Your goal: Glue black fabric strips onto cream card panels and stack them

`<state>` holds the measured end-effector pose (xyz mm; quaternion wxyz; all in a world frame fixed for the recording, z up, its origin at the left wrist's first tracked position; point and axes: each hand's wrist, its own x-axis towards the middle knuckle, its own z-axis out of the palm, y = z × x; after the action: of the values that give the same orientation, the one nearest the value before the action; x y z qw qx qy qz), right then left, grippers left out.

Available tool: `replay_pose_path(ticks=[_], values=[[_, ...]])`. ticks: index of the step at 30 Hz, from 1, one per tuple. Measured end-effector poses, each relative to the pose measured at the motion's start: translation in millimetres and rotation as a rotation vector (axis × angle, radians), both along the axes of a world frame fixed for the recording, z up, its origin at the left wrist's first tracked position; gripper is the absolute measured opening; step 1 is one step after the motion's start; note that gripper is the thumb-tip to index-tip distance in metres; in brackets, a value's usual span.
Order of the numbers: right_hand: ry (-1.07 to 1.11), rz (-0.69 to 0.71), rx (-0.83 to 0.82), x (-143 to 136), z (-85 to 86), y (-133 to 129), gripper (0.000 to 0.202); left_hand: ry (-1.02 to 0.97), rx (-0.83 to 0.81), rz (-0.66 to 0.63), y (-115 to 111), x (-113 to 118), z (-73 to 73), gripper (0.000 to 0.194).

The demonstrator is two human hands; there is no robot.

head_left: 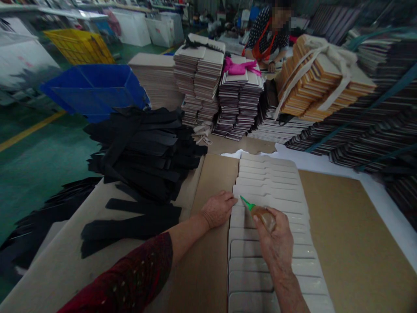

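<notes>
A long row of overlapping pale panels (pixel 270 191) runs away from me on brown board (pixel 208 256). My right hand (pixel 276 237) is wrapped round a glue bottle (pixel 265 218) with amber contents, its green nozzle tipped down to the left just over a panel. My left hand (pixel 220 209) rests at the row's left edge, fingertips on or beside a panel's end; whether they pinch it cannot be made out. Some panels carry shiny wet-looking spots near their right ends.
Black strips (pixel 146 152) are heaped at the left. Behind stand tied board stacks (pixel 198 74), a stack with a pink tie (pixel 239 95) and an orange-edged bundle (pixel 306 87). A blue bin (pixel 97 91) is on the left; a person (pixel 269 34) works beyond.
</notes>
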<state>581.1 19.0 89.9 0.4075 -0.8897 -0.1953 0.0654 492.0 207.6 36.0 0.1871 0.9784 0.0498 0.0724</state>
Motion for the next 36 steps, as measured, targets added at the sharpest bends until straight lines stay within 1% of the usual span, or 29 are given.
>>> replay_pose_path(ticks=[2,5,7,10,15,19,22,26,28,32,34,36], values=[[-0.072,0.001,-0.048,2.6,1.9,-3.7,0.050,0.006,0.014,-0.003,0.0,0.8,0.8,0.027],[-0.115,-0.041,-0.069,3.5,3.7,-7.4,0.049,0.014,0.029,-0.003,0.0,1.4,1.6,0.027],[-0.120,-0.025,-0.067,2.5,3.9,-8.4,0.048,0.016,0.034,-0.002,0.0,1.5,1.9,0.026],[-0.151,-0.002,-0.106,4.3,4.3,-11.0,0.047,0.015,0.034,-0.002,0.4,1.5,2.4,0.026],[-0.201,-0.099,-0.169,18.1,8.0,-21.4,0.048,0.015,0.026,0.004,0.7,1.9,3.9,0.025],[-0.194,-0.088,-0.178,19.2,11.1,-24.6,0.047,0.013,0.028,0.005,0.5,2.3,4.4,0.026],[-0.209,-0.082,-0.247,17.9,13.8,-26.1,0.044,0.011,0.029,0.006,0.5,2.3,4.2,0.026],[-0.204,-0.158,-0.358,25.9,19.1,-32.0,0.042,0.008,0.029,0.012,0.2,2.1,3.9,0.026],[-0.186,-0.171,-0.354,30.1,20.7,-33.6,0.042,0.007,0.030,0.013,0.0,2.1,3.9,0.026],[-0.169,-0.133,-0.303,31.4,20.4,-32.3,0.040,0.005,0.036,0.015,0.0,2.2,3.4,0.026],[-0.176,-0.138,-0.321,32.6,19.6,-33.3,0.039,0.003,0.039,0.011,0.3,2.2,2.6,0.026],[-0.184,-0.176,-0.360,37.8,18.6,-38.0,0.039,-0.002,0.038,0.009,0.7,2.3,2.1,0.026]])
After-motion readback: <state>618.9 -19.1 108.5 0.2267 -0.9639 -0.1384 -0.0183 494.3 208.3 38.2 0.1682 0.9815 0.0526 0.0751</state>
